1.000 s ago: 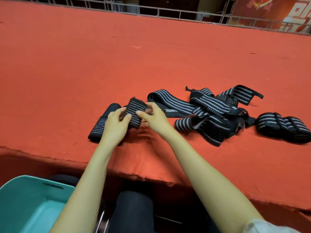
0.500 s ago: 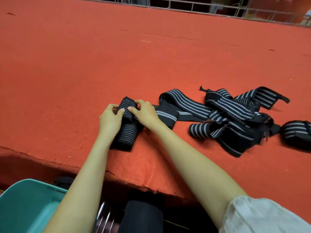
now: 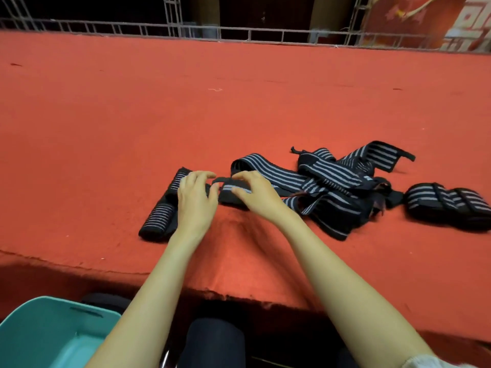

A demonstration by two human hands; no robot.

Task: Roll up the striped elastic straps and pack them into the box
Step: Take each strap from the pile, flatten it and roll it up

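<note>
Fingers first: on the left hand [image 3: 195,205] the fingers [image 3: 198,176] are spread apart and loosely curved, arched over the far end of the rolled straps [image 3: 159,220], and nothing is clamped in them. The right hand [image 3: 261,197] is beside it, nearly touching. Its fingertips [image 3: 243,176] are fanned out too, with the thumb lying on the flat strap end [image 3: 230,193] that sits between the two hands. It looks like a light touch more than a grip; whether the thumb and forefinger actually pinch the fabric, I cannot tell.

Moving outward, that strap end runs off to the right into the loose pile [image 3: 342,187], a tangle of black bands with grey stripes. The rolled straps lie end to end at the left hand's side, angled toward the near edge of the red cloth [image 3: 186,115]. Far right, well apart from the hands, sits a rolled bundle [image 3: 449,205].

Down in the lower left corner, below the table edge, is the teal box [image 3: 47,314]. A metal railing [image 3: 239,33] runs along the far side.
</note>
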